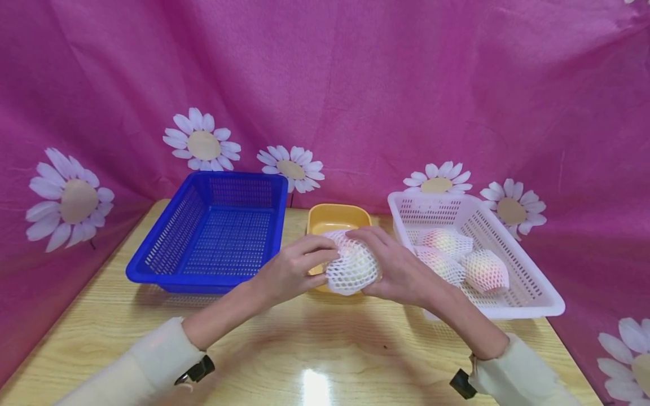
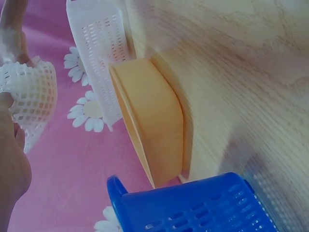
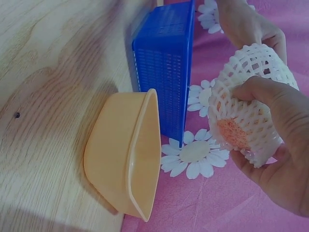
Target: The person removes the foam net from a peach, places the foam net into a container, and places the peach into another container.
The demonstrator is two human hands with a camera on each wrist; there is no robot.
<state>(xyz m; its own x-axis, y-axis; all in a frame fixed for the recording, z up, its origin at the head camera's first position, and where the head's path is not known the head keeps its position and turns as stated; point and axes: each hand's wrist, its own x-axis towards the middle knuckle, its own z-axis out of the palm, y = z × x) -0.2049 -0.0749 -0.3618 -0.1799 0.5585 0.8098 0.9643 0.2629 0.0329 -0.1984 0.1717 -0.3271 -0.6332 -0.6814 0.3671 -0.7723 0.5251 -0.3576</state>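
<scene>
Plainly foam-netted round fruit [image 1: 352,267], smooth yellow tub [image 3: 113,145]

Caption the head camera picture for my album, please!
Left hand and right hand hold a white foam net near a yellow tub, between a blue basket and white basket.

L bskt [image 1: 228,239]: blu | R bskt [image 1: 528,312]: wht | bin [image 3: 111,150]: yel | net [image 1: 351,272]: wht mesh | cloth [image 1: 355,101]: magenta, wht daisies [image 1: 203,145]

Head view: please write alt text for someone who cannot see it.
A person's left hand and right hand hold a rounded item in white foam netting, partly hiding a yellow container on a wooden table. A blue basket stands left; right, a white basket holds three more netted items.
</scene>
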